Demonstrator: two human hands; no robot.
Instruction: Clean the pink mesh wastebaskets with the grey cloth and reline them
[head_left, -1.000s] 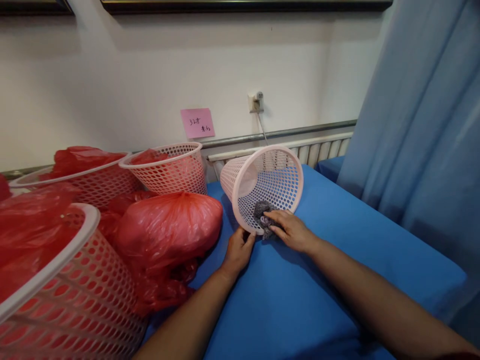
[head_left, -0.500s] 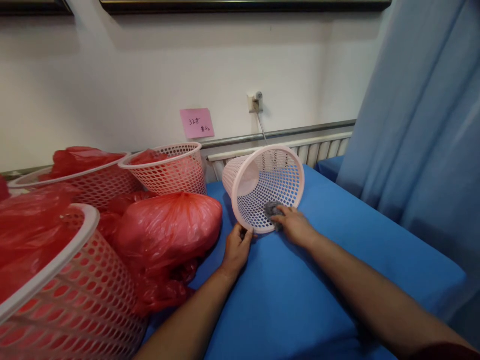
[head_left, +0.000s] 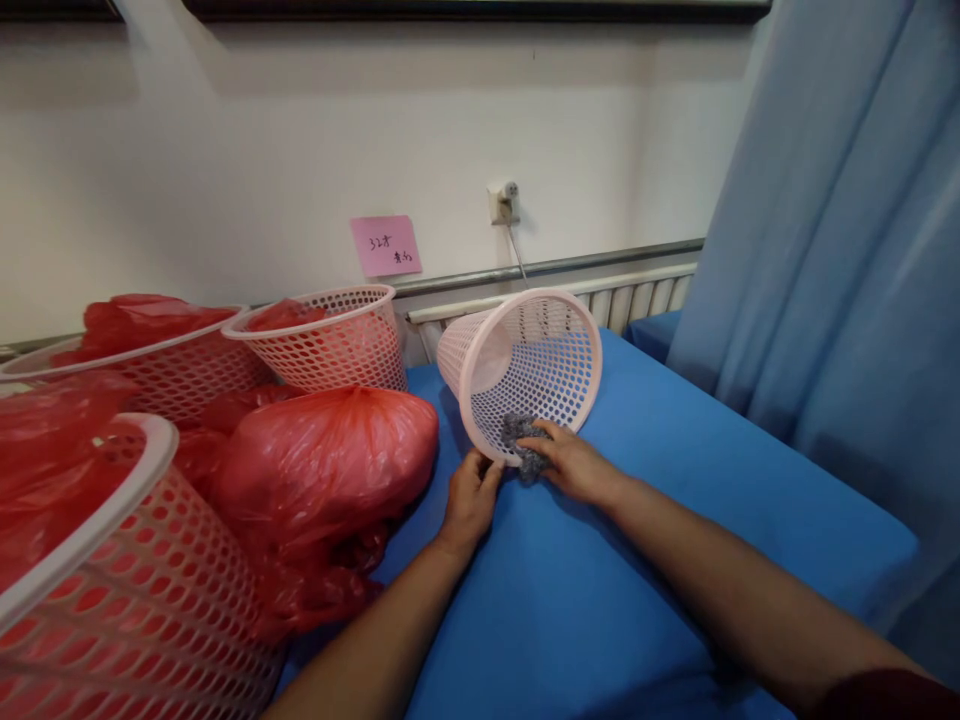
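Rag (head_left: 523, 444) pulled back to basket (head_left: 480, 352) rim; both hands on.

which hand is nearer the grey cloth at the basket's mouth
Right. The right hand presses on the grey cloth at the tipped pink basket's lower rim. The left hand grips that rim just left of the cloth, not touching it.

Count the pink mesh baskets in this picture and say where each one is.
4. One basket lies on its side at the hands. One stands by the wall. One is left of it, holding red bags. One is nearest, bottom left. Bags may hide others.
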